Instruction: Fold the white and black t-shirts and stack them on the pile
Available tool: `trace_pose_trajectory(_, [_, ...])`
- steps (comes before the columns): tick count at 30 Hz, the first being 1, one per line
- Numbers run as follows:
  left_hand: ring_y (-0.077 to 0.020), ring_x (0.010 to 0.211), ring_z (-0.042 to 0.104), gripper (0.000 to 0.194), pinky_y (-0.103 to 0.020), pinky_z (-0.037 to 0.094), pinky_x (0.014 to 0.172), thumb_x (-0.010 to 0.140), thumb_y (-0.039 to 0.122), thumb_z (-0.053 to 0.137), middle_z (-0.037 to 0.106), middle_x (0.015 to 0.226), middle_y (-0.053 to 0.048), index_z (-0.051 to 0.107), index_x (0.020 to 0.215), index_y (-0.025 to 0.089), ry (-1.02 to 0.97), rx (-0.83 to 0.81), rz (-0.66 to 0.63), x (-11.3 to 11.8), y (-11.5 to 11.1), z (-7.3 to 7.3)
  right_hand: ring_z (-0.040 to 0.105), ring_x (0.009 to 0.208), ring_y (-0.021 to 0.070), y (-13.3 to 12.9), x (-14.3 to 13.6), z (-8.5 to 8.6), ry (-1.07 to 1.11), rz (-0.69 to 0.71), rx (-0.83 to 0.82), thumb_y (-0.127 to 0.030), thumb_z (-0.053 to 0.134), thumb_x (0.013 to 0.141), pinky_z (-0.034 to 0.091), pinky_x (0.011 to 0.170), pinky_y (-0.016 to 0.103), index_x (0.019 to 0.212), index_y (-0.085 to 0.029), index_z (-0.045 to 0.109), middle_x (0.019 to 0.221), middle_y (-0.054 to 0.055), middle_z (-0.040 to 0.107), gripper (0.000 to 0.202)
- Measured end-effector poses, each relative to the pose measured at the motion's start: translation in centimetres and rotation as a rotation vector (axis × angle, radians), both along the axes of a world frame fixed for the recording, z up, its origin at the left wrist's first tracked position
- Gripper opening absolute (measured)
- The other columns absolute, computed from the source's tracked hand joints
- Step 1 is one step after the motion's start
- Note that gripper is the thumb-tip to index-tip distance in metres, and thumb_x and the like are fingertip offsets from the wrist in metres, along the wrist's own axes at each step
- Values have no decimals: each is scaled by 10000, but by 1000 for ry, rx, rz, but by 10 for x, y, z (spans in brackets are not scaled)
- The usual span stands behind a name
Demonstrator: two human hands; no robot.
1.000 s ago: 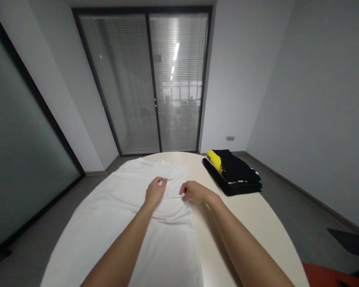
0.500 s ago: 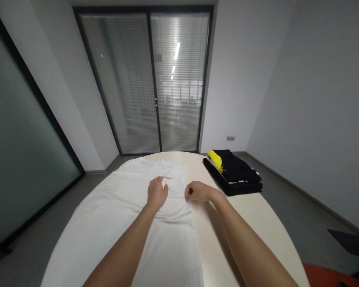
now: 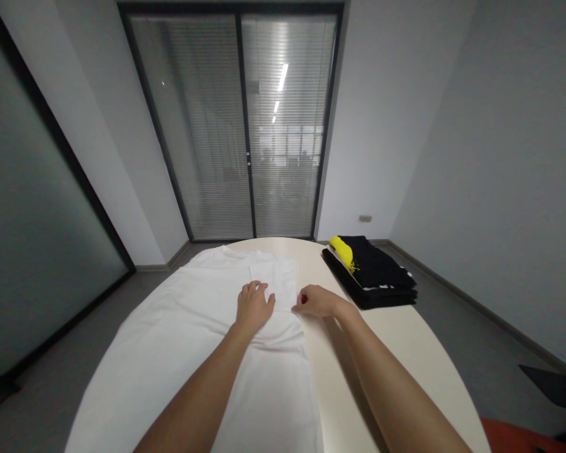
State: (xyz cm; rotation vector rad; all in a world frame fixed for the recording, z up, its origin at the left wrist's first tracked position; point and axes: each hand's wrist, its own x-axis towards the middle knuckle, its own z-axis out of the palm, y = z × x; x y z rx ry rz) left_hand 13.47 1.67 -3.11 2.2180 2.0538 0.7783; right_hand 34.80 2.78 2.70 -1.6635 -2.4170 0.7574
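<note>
A white shirt [image 3: 183, 340] lies spread over the left and middle of the round table, its collar toward the far edge and its right side folded in. My left hand [image 3: 255, 307] rests on the folded part with its fingers apart. At the shirt's right edge, my right hand [image 3: 314, 301] has its fingers curled together, pinching the white cloth. Small wrinkles run across the shirt just below both hands.
On the right side of the round table [image 3: 405, 352] sits a stack of folded black clothes [image 3: 380, 267] with a yellow print on top. A red object [image 3: 523, 437] shows at the lower right. Beyond the table are a glass door and walls.
My left hand has shifted slightly right across the cloth. The folded flap near its fingertips now lies flatter. My right hand has stayed nearly in place, and the view has moved slightly.
</note>
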Motion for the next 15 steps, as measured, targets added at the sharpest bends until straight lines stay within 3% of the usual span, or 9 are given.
trace_pose_trajectory(4, [-327,1314,479,457,-453,359,1107,934,389,558,564,1414,-160,613,1344,194,17,-19,-45,2,-3,0,630,697,159,1,2,1,-11,18,-19,-364,724,783,403,607,229,805,-168,772,771,45,738,203])
trace_pose_trajectory(10, [-342,1414,404,551,-497,289,1163,969,415,492,483,1508,-192,506,1459,164,25,-48,-101,1,-1,-6,646,680,167,4,5,1,16,-62,-62,-363,716,777,410,603,238,780,-155,775,755,53,741,216])
trace_pose_trajectory(13, [-347,1453,357,558,-516,261,1179,984,406,459,434,1552,-184,473,1488,167,85,-66,-107,2,-1,-7,681,710,202,3,-4,-4,5,-115,-86,-464,621,871,441,646,261,728,-130,768,759,110,751,392])
trace_pose_trajectory(15, [-363,1467,330,560,-527,252,1182,990,384,435,403,1576,-173,450,1507,167,129,-95,-97,2,-3,-7,709,798,235,3,-12,-8,-13,-221,-4,-510,541,923,459,688,278,796,-116,774,856,161,765,475])
